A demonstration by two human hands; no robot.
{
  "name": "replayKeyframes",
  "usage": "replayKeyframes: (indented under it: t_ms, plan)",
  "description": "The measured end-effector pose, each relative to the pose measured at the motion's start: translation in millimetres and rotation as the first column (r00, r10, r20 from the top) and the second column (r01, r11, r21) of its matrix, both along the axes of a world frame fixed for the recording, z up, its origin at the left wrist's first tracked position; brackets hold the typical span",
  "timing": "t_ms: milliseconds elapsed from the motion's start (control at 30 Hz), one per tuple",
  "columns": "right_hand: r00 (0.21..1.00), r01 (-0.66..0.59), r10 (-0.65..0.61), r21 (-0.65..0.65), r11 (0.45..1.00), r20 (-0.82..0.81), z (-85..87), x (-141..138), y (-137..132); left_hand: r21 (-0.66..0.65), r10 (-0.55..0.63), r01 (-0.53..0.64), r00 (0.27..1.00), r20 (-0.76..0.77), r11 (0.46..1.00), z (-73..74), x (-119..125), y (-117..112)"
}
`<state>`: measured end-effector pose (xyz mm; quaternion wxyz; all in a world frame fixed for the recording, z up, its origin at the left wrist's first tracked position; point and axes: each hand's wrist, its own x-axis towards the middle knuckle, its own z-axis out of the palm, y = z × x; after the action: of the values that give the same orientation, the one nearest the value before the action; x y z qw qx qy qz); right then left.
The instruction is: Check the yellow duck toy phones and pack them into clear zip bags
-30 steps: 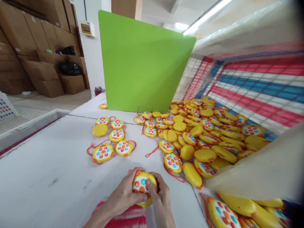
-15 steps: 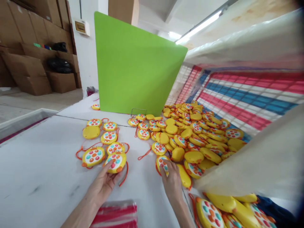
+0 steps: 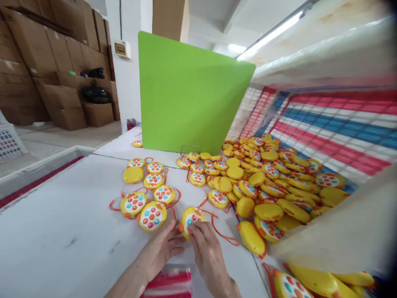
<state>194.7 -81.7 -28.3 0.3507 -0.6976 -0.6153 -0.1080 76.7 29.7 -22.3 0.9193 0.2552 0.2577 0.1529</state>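
Note:
A round yellow toy [image 3: 191, 218] with coloured buttons and an orange cord is held tilted just above the white table [image 3: 62, 231]. My right hand [image 3: 207, 252] grips its lower right side with closed fingers. My left hand [image 3: 161, 250] touches its left edge, fingers curled beside it. Just left of it lies a group of the same toys [image 3: 149, 194], face up. A big heap of yellow toys [image 3: 273, 178] spills from a striped woven sack [image 3: 335, 124] on the right.
A green board [image 3: 192, 91] stands upright at the table's far side. Stacked cardboard boxes [image 3: 52, 70] line the far left wall. A red-striped plastic packet [image 3: 167, 283] lies at the near edge under my wrists. More toys [image 3: 297, 285] lie at the lower right.
My left hand has let go of the toy it set down in the left group. My right hand brought a toy from the heap toward me, and both hands now meet on it.

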Motion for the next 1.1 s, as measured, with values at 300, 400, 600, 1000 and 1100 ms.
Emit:
replayKeyframes:
  t_ms: [300, 400, 600, 1000, 1100]
  plan:
    - [0.681, 0.394, -0.164, 0.168, 0.904, -0.713, -21.7, -33.9, -9.9, 0.348, 0.002, 0.021, 0.998, -0.065, 0.937, -9.0, -1.4, -2.7]
    - [0.357, 0.336, -0.066, 0.063, 0.94, -0.932, -20.5, -30.0, -14.1, 0.379, -0.014, 0.057, 0.993, -0.114, 0.924, -13.4, -3.0, -3.8]
    - [0.124, 0.092, 0.112, 0.124, 0.988, -0.986, -14.4, -26.0, -11.8, 0.454, -0.091, 0.14, 0.988, -0.129, 0.88, -17.2, -5.7, -4.3]
    - [0.206, 0.047, 0.077, 0.089, 0.995, -0.976, -11.2, -37.9, -13.2, 0.565, -0.048, 0.184, 0.968, -0.246, 0.804, -9.0, -8.9, -7.7]
    - [0.21, 0.029, 0.088, 0.097, 0.995, -0.974, -12.8, -38.0, -12.2, 0.573, -0.017, 0.166, 0.967, -0.256, 0.803, -10.1, -7.6, -7.1]
